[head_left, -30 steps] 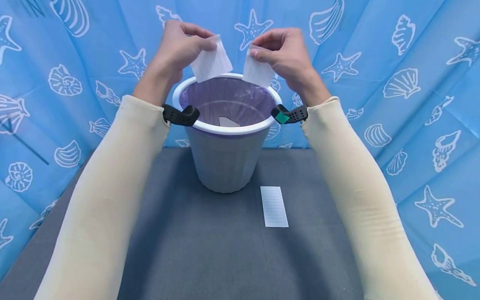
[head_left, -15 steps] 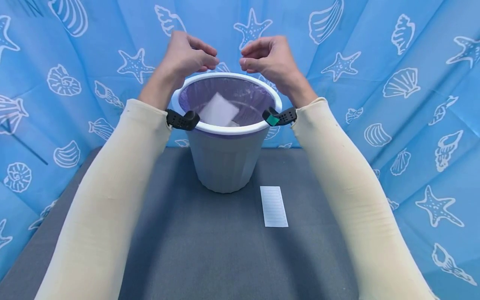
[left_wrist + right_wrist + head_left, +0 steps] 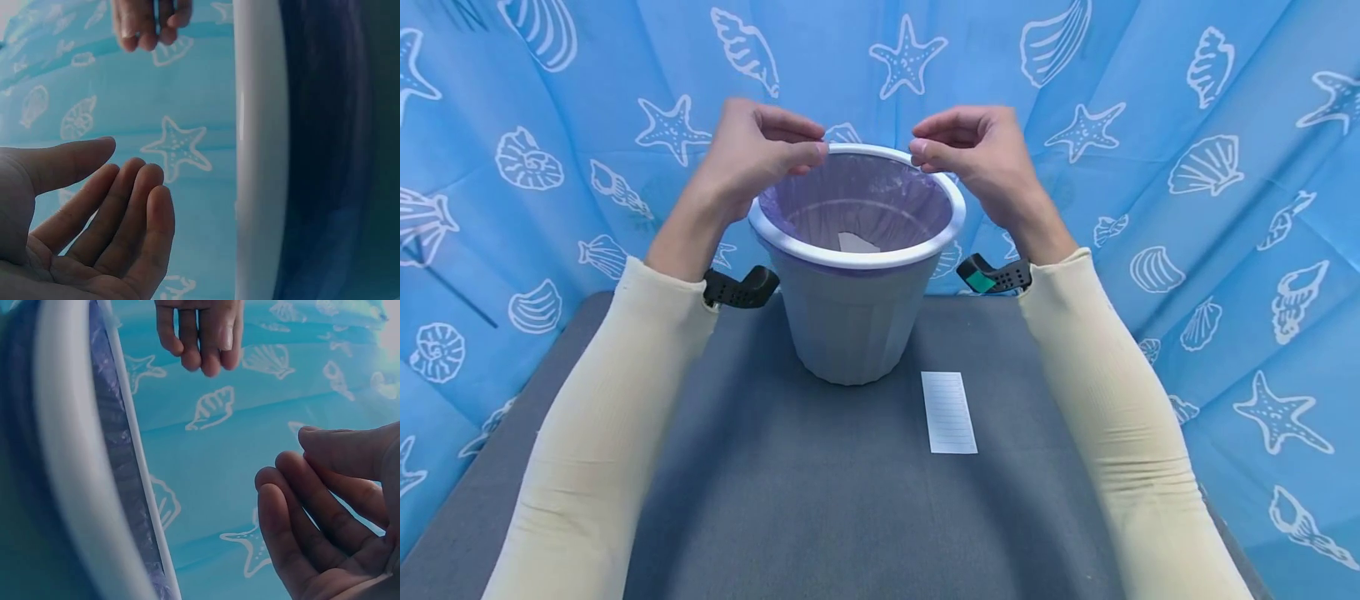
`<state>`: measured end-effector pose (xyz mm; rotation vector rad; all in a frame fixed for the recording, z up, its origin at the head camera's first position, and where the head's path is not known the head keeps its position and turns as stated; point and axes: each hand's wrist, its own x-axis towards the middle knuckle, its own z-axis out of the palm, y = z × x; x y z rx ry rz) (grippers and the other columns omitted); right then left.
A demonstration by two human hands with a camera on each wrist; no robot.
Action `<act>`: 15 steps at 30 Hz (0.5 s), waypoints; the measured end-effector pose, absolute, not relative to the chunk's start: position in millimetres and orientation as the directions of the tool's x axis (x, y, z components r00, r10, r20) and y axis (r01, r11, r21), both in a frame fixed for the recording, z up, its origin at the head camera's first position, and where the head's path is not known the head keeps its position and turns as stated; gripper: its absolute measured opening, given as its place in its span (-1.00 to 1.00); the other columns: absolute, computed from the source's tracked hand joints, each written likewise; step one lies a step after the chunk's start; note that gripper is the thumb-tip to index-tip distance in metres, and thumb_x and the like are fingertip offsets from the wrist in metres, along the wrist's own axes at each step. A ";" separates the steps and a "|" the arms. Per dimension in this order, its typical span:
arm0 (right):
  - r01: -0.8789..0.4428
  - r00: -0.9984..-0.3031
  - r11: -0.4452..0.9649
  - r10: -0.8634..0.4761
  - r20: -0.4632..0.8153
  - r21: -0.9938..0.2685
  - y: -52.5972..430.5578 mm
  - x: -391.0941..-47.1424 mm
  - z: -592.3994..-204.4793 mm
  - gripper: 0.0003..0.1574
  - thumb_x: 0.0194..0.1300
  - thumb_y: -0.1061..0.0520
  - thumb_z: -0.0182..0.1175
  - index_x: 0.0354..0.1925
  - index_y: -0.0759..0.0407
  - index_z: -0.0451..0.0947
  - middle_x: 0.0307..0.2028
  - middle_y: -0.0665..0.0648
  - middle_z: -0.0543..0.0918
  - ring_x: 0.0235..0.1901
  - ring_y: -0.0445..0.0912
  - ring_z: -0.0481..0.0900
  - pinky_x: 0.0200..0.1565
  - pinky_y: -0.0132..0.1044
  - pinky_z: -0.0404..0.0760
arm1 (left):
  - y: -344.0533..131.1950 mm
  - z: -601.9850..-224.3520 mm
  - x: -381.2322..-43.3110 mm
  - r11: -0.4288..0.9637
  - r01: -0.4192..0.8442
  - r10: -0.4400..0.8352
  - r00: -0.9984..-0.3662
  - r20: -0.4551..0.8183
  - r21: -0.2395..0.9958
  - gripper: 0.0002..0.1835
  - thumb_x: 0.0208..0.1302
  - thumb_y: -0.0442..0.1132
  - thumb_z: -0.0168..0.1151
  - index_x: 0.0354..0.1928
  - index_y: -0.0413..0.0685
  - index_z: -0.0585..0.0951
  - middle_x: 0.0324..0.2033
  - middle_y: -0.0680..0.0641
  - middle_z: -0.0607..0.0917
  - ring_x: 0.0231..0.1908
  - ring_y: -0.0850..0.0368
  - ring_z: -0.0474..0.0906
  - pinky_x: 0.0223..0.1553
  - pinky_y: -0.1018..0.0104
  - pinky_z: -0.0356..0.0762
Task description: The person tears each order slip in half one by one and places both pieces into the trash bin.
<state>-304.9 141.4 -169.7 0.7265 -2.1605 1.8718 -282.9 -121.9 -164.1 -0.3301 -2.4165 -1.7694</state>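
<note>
Both hands hover at the rim of a white trash can (image 3: 857,321) lined with a purple bag (image 3: 880,192). My left hand (image 3: 748,158) is above the rim's left side, its fingers loosely bent with nothing in them. On the other side, my right hand (image 3: 985,154) is held much the same way, also without anything. The wrist views show a gap between thumb and fingers on the left hand (image 3: 106,219) and on the right hand (image 3: 325,512). Deep inside the can lies a piece of white paper (image 3: 856,243), partly hidden by the front rim.
A lined white slip of paper (image 3: 949,412) lies on the grey tabletop (image 3: 820,500), right of the can and nearer to me. Behind the table hangs a blue curtain (image 3: 1090,200) with shells and starfish. Each wrist carries a black strap (image 3: 741,287).
One second ago each hand pinched a piece of white paper over the can. Both were let go and fell inside. The hands have since moved apart and a little toward me.
</note>
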 end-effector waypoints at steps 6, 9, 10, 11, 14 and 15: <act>-0.526 -0.823 -0.014 -0.243 0.513 -0.851 155.3 -283.0 -183.1 -0.86 0.21 0.41 0.40 -0.21 0.40 0.73 -0.29 0.24 0.74 -0.34 0.00 0.71 -0.13 -0.28 0.69 | -125.0 -172.4 -259.1 0.212 0.340 0.114 -0.940 0.323 0.916 -0.66 0.27 -0.27 0.45 0.05 -0.24 0.71 -0.09 -0.13 0.75 -0.07 0.00 0.68 0.05 0.23 0.59; -0.557 -0.801 -0.033 -0.242 0.547 -0.830 161.9 -272.0 -192.5 -0.82 0.20 0.43 0.39 -0.18 0.44 0.72 -0.28 0.23 0.75 -0.31 0.00 0.71 -0.11 -0.29 0.68 | -126.4 -181.0 -247.6 0.175 0.403 0.121 -0.914 0.386 0.898 -0.70 0.27 -0.31 0.44 0.01 -0.27 0.73 -0.15 -0.11 0.77 -0.10 0.03 0.69 0.01 0.26 0.61; -0.572 -0.792 -0.031 -0.240 0.561 -0.820 163.8 -268.4 -196.1 -0.81 0.20 0.43 0.38 -0.17 0.46 0.72 -0.28 0.23 0.75 -0.30 0.00 0.71 -0.11 -0.28 0.68 | -127.2 -184.6 -244.0 0.162 0.423 0.124 -0.905 0.407 0.891 -0.72 0.26 -0.33 0.44 -0.01 -0.28 0.73 -0.16 -0.11 0.77 -0.11 0.03 0.70 0.00 0.28 0.62; -0.586 -0.783 -0.025 -0.237 0.575 -0.810 165.6 -264.7 -200.1 -0.80 0.20 0.44 0.38 -0.16 0.46 0.71 -0.28 0.22 0.75 -0.29 0.00 0.71 -0.11 -0.28 0.68 | -128.1 -188.6 -240.5 0.149 0.446 0.126 -0.894 0.431 0.882 -0.73 0.26 -0.34 0.43 -0.02 -0.30 0.73 -0.18 -0.10 0.78 -0.13 0.03 0.71 -0.02 0.29 0.63; -0.621 -0.763 -0.002 -0.227 0.605 -0.784 170.0 -253.5 -213.3 -0.79 0.22 0.44 0.37 -0.14 0.46 0.71 -0.25 0.22 0.75 -0.26 0.02 0.70 -0.10 -0.27 0.68 | -132.1 -201.2 -229.4 0.087 0.481 0.128 -0.874 0.469 0.872 -0.76 0.24 -0.37 0.44 -0.06 -0.29 0.75 -0.21 -0.09 0.78 -0.16 0.04 0.72 -0.07 0.32 0.65; -0.626 -0.761 0.004 -0.219 0.610 -0.780 171.2 -249.7 -217.9 -0.79 0.21 0.45 0.37 -0.14 0.47 0.71 -0.25 0.22 0.75 -0.25 0.02 0.69 -0.11 -0.27 0.68 | -133.6 -205.6 -225.3 0.069 0.487 0.130 -0.870 0.476 0.871 -0.76 0.23 -0.37 0.45 -0.07 -0.28 0.75 -0.22 -0.09 0.78 -0.18 0.04 0.72 -0.08 0.32 0.65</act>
